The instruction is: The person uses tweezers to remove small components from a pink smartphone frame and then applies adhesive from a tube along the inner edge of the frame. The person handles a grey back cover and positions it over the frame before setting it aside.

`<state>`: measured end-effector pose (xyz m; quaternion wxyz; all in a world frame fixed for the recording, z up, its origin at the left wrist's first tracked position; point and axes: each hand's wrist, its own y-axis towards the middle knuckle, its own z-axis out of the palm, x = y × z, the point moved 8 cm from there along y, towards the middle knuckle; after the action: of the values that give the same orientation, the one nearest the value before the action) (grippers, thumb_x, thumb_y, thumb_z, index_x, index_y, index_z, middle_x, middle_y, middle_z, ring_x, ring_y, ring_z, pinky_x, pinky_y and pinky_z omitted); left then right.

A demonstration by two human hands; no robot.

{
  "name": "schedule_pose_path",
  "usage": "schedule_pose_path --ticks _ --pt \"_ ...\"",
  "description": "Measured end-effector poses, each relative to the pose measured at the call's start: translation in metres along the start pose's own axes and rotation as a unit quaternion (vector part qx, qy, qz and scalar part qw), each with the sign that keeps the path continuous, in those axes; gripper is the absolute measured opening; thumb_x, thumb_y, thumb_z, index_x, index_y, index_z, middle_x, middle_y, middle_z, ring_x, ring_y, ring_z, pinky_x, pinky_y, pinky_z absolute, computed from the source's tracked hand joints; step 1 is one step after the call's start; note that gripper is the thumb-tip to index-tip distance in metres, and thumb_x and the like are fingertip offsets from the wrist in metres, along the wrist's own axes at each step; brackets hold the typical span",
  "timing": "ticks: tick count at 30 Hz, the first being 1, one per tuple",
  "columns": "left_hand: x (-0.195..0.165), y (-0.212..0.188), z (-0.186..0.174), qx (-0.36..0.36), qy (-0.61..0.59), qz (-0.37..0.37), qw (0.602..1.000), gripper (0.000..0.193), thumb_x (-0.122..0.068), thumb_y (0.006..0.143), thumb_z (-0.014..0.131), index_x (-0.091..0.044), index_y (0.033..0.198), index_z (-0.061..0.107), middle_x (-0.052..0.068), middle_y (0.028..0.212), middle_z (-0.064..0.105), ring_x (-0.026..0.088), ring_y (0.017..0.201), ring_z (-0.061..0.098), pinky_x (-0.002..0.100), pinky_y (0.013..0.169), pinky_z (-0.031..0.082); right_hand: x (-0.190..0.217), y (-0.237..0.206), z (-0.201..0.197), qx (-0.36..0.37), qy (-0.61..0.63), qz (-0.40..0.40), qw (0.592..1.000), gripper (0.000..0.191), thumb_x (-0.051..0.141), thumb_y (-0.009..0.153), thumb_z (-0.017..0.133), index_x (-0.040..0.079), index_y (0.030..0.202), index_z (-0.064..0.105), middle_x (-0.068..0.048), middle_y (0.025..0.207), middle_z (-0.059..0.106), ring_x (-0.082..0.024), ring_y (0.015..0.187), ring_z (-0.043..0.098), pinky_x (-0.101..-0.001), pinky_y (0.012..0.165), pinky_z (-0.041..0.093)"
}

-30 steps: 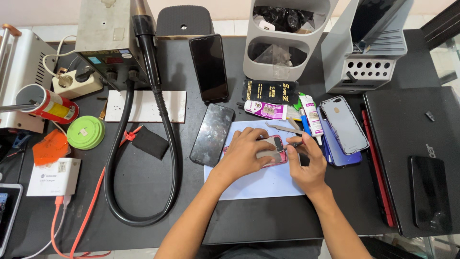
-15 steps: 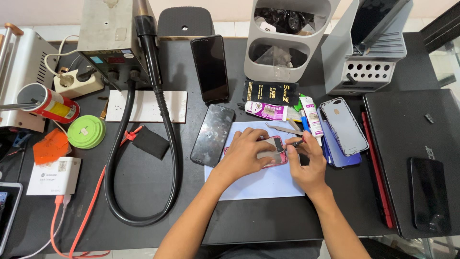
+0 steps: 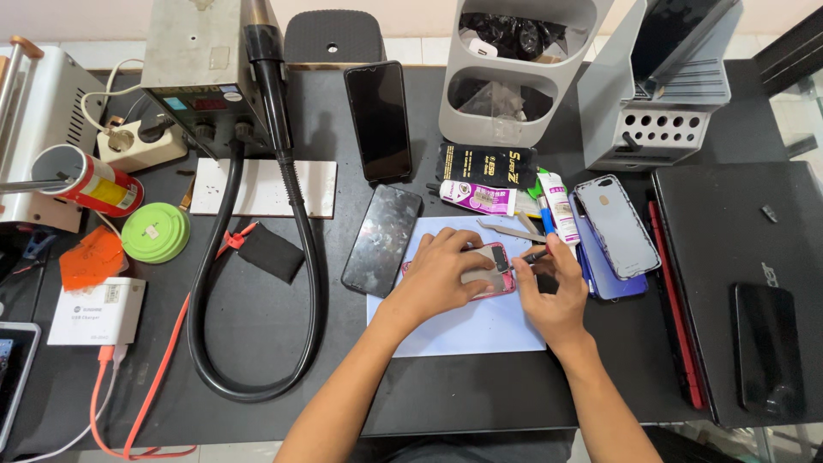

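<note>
My left hand point(image 3: 441, 274) lies flat over an opened pink phone body point(image 3: 495, 267) that rests on a pale blue sheet point(image 3: 480, 326) in the middle of the black table. My right hand point(image 3: 553, 296) sits just right of the phone and pinches a thin dark tool point(image 3: 533, 255) whose tip touches the phone's upper right corner. Most of the phone is hidden under my left palm. A pair of metal tweezers point(image 3: 510, 230) lies on the sheet's top edge, just beyond my fingers.
A cracked dark phone point(image 3: 383, 238) lies left of the sheet, another black phone point(image 3: 378, 120) farther back. Glue tubes point(image 3: 559, 206), phone backs point(image 3: 617, 227), a closed black laptop point(image 3: 741, 257), a hot-air station point(image 3: 201, 60) with looping hose point(image 3: 300, 249), and grey organisers point(image 3: 514, 69) surround the sheet.
Both hands stay on the pink phone. My right hand's fingers shifted slightly, keeping the tool at the phone's upper right corner. Nothing else moved.
</note>
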<state>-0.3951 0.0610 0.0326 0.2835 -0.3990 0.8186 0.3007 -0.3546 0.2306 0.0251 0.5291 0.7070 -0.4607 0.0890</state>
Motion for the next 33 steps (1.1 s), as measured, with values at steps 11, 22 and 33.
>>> schedule_pose_path --ticks 11,22,33 --pt "0.012 0.108 0.015 -0.006 -0.001 0.002 1.0 0.028 -0.028 0.071 0.085 -0.016 0.096 0.079 0.003 0.117 0.067 0.025 0.112 0.058 0.044 0.094 0.042 -0.086 0.074 -0.018 0.018 0.03 0.014 0.999 0.074 -0.009 0.092 0.073 0.01 0.152 0.035 -0.016 0.107 0.069 -0.019 0.091 0.072 -0.0314 0.079 0.061" --pt "0.023 0.173 0.023 -0.009 0.0 0.0 1.0 0.027 -0.028 0.072 0.085 -0.017 0.095 0.079 0.002 0.116 0.067 0.024 0.11 0.058 0.044 0.092 0.041 -0.136 0.116 -0.022 0.039 0.053 0.018 0.998 0.078 -0.008 0.093 0.073 0.016 0.154 0.032 -0.013 0.108 0.067 -0.017 0.09 0.07 -0.0293 0.075 0.06" --pt "0.021 0.198 0.034 -0.007 -0.005 0.0 1.0 0.028 -0.029 0.072 0.085 -0.017 0.097 0.079 0.003 0.117 0.066 0.024 0.112 0.057 0.043 0.094 0.041 -0.163 0.132 -0.035 0.07 0.13 0.074 0.986 0.073 -0.01 0.097 0.061 0.013 0.157 0.027 -0.014 0.116 0.067 -0.019 0.099 0.069 -0.0309 0.084 0.06"
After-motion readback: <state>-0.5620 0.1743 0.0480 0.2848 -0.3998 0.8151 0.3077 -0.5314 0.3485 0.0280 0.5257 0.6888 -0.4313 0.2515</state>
